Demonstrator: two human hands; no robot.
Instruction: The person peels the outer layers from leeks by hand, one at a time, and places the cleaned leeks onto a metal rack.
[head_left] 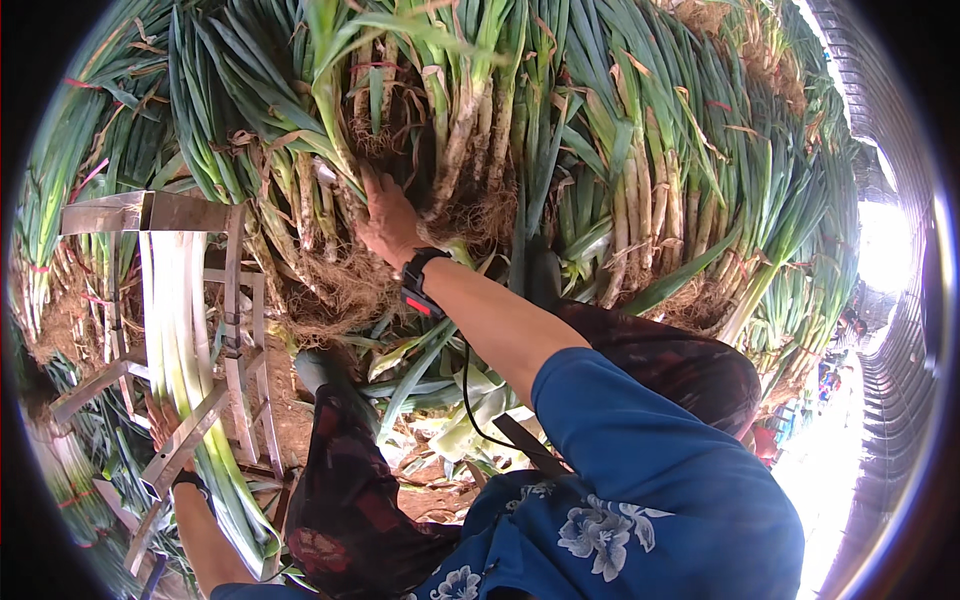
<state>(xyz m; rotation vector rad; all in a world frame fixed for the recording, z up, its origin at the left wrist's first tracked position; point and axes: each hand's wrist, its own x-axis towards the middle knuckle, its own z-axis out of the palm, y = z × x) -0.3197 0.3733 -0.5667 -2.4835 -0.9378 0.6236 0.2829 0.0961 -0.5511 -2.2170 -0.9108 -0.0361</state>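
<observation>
My right hand (392, 220) reaches into a pile of green onions with roots on, its fingers closed round a green onion stalk (345, 150); the fingertips are partly hidden. Peeled green onions (178, 300) with white stems and green leaves lie lengthwise in a metal rack (235, 330) at the left. My left hand (162, 425) is low beside these peeled stalks, partly behind a bar of the rack. Its visible fingers look stretched along the stalks.
Bundles of unpeeled green onions (660, 170) with dirty roots fill the far side and the right. More bundles (75, 480) lie at the left. Stripped leaves and peelings (450, 440) litter the brown ground between my legs. A corrugated sheet (900, 130) curves along the right.
</observation>
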